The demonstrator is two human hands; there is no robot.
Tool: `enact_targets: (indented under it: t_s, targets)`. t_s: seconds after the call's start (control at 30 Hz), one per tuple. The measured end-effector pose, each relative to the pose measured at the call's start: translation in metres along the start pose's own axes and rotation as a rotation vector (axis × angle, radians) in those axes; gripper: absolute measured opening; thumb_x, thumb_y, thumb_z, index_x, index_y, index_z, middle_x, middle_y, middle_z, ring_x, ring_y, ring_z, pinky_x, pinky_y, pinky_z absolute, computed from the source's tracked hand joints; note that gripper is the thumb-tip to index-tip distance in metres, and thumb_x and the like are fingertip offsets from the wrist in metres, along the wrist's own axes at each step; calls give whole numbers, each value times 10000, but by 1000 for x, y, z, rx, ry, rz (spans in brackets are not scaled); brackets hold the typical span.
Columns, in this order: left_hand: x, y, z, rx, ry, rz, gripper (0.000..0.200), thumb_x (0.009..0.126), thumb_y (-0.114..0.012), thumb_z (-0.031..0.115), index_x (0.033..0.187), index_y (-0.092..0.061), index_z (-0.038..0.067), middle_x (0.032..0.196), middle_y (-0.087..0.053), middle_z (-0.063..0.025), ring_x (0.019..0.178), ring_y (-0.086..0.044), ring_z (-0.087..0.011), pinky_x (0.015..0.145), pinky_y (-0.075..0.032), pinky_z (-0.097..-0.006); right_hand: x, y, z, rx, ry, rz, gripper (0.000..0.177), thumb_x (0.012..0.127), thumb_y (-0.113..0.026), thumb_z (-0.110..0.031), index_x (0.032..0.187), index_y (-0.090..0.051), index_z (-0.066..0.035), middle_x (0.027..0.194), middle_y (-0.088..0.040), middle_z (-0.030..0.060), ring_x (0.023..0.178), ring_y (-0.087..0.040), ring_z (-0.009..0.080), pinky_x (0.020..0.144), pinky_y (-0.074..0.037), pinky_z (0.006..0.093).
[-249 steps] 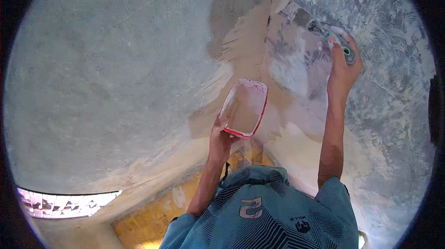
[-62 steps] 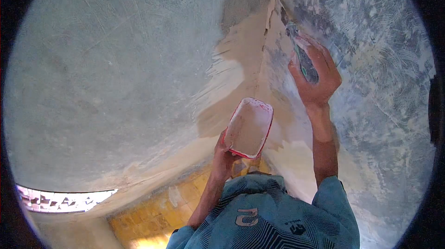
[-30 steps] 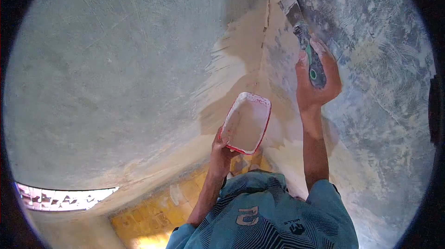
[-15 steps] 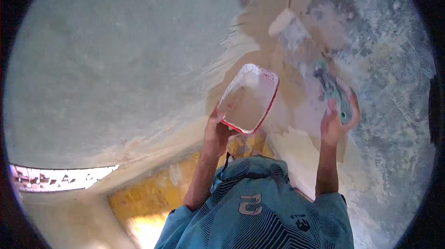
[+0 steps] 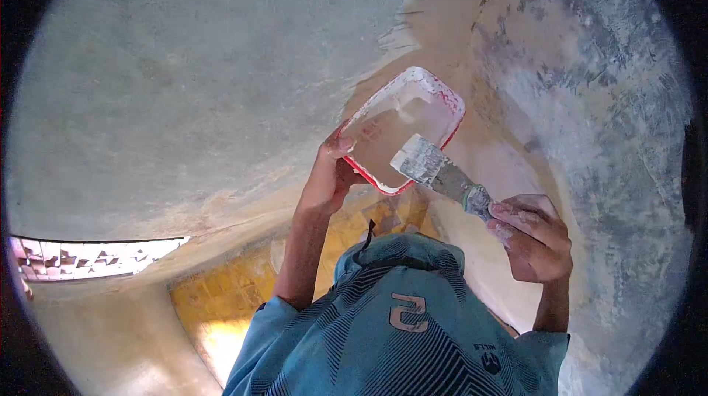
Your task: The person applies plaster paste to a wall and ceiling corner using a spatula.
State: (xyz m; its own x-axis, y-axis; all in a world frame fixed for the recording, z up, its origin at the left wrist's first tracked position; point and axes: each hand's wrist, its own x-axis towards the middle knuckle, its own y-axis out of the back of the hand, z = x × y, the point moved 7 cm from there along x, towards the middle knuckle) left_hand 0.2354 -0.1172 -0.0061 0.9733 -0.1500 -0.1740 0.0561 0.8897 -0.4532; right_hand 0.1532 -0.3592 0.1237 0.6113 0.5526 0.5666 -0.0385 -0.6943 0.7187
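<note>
My left hand (image 5: pixel 332 167) grips the near left edge of a red-rimmed rectangular tub (image 5: pixel 375 183), which is tilted so its inside shows. White paste (image 5: pixel 414 110) coats the walls and lies in the far part of the tub. Wrapped round the handle of a putty knife (image 5: pixel 450 178), my right hand (image 5: pixel 535 237) is to the right of the tub. The blade points up and left and overlaps the tub's right side in this view. White filler covers the blade's end.
Ahead is a grey plastered wall (image 5: pixel 206 86) meeting a mottled wall (image 5: pixel 612 123) at a corner with a brownish damp patch and a crack (image 5: pixel 483 5). A yellow tiled floor (image 5: pixel 236 296) lies below. At left is a patterned opening (image 5: pixel 96 257) letting in light.
My right hand has brought the putty knife from the right wall leftward to the tub, turning the blade toward it. The tub has moved slightly up in view.
</note>
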Motion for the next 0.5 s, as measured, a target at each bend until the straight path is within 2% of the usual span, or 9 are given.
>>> enact_targets:
  t_s: [0.17, 0.27, 0.37, 0.5]
  targets:
    - [1, 7, -5, -19, 8, 4, 768, 793, -511, 467, 1399, -325, 33, 1321, -474, -173, 1150, -537, -319, 844, -520, -526, -4, 5, -4, -95, -4, -140, 321, 595, -727, 47, 909, -707, -16, 1084, -659, 91, 881, -624, 273, 716, -530, 340]
    - [3, 9, -12, -33, 28, -4, 756, 803, -505, 471, 1400, -326, 44, 1321, -477, -166, 1142, -544, -317, 842, -521, -525, -2, 9, -6, -108, -13, -90, 317, 587, -708, 42, 896, -713, -27, 1034, -676, 85, 879, -630, 275, 719, -533, 342]
    - [2, 7, -9, -53, 4, -16, 750, 808, -510, 468, 1402, -324, 49, 1322, -479, -158, 1135, -550, -314, 840, -522, -525, -1, 14, -7, -95, -57, -45, 208, 586, -694, 86, 781, -651, 29, 924, -677, 155, 819, -643, 309, 697, -535, 387]
    - [3, 13, -16, -93, -8, 10, 753, 800, -528, 451, 1398, -323, 42, 1316, -481, -157, 1127, -555, -308, 837, -524, -523, -12, 28, 7, -45, -109, 27, 140, 652, -689, 17, 786, -651, 29, 935, -669, 178, 847, -641, 314, 729, -524, 390]
